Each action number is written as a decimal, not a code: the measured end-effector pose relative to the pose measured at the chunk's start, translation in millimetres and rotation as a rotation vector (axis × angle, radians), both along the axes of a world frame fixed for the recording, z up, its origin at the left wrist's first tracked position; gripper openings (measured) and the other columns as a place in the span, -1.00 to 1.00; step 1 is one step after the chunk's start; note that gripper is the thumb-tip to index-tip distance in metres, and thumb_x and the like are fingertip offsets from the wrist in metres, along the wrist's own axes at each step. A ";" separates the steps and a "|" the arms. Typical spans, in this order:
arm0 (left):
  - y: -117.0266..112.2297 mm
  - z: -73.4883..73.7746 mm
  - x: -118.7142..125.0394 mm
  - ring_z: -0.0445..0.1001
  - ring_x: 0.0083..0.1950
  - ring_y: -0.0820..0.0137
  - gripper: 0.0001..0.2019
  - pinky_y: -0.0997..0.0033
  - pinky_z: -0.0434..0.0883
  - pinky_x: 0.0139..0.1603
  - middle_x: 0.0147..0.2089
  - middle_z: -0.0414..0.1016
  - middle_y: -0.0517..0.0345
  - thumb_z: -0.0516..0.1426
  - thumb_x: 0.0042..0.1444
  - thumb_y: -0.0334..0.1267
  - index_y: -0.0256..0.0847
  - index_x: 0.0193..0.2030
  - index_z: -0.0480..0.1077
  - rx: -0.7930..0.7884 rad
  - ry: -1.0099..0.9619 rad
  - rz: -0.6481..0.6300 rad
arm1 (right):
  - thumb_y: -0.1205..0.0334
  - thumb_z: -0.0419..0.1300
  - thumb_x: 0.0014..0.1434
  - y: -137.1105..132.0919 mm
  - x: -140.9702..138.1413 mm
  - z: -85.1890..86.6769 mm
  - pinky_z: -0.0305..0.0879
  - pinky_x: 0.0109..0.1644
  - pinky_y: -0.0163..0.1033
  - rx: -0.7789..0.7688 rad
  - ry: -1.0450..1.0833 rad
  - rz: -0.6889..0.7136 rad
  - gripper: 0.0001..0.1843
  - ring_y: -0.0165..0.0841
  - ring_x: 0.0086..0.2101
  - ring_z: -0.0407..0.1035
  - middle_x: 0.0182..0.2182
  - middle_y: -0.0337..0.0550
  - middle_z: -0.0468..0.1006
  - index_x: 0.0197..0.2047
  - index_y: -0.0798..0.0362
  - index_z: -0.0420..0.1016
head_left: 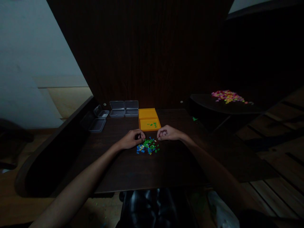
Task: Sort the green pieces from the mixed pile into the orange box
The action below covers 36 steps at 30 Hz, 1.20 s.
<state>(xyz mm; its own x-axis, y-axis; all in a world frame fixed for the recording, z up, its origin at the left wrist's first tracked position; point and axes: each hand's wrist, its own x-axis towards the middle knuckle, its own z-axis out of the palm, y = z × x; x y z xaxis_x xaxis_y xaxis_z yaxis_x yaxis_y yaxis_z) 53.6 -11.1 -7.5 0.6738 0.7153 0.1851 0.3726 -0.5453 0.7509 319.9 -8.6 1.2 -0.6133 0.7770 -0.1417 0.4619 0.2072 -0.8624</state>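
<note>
Colored pieces (147, 144) on dark table (142, 172), lower center, left hand (132, 138) and right hand (168, 133) beside, fingers curled, pinching unclear, pale wall (35, 44) upper left.

This looks like a room in a home, though a dim one. A dark wooden desk (166, 172) with a tall back panel (147, 47), a plain pale wall (28, 44), a brown floor (8, 186) and wooden slats (268, 194) (their furniture unclear in the gloom) suggest it.
</note>
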 end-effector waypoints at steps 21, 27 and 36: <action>1.6 -7.3 0.9 0.35 -0.35 0.46 -0.79 0.48 0.32 -0.31 -0.31 0.47 0.13 0.19 0.12 -0.21 -0.30 -0.16 0.45 -0.053 -0.068 0.042 | -0.07 0.38 -0.09 1.0 6.3 0.4 0.07 -0.63 -0.43 -0.119 -0.016 0.008 -0.54 -0.54 -0.67 0.21 -0.65 -0.31 0.39 -0.30 0.18 0.55; 0.4 -6.0 0.9 0.34 -0.36 0.47 -0.81 0.50 0.32 -0.34 -0.30 0.47 0.14 0.18 0.11 -0.26 -0.29 -0.16 0.46 -0.052 -0.061 0.042 | -0.06 0.38 -0.08 0.9 8.0 0.1 0.11 -0.64 -0.43 -0.123 -0.011 0.020 -0.56 -0.52 -0.67 0.23 -0.65 -0.29 0.40 -0.31 0.18 0.54; 1.3 -6.2 0.4 0.35 -0.35 0.48 -0.85 0.50 0.33 -0.31 -0.27 0.49 0.11 0.16 0.10 -0.35 -0.30 -0.18 0.47 -0.015 -0.055 0.023 | 0.01 0.38 -0.09 0.5 7.4 1.6 0.15 -0.62 -0.42 -0.135 -0.005 0.019 -0.61 -0.52 -0.67 0.24 -0.66 -0.31 0.40 -0.34 0.18 0.53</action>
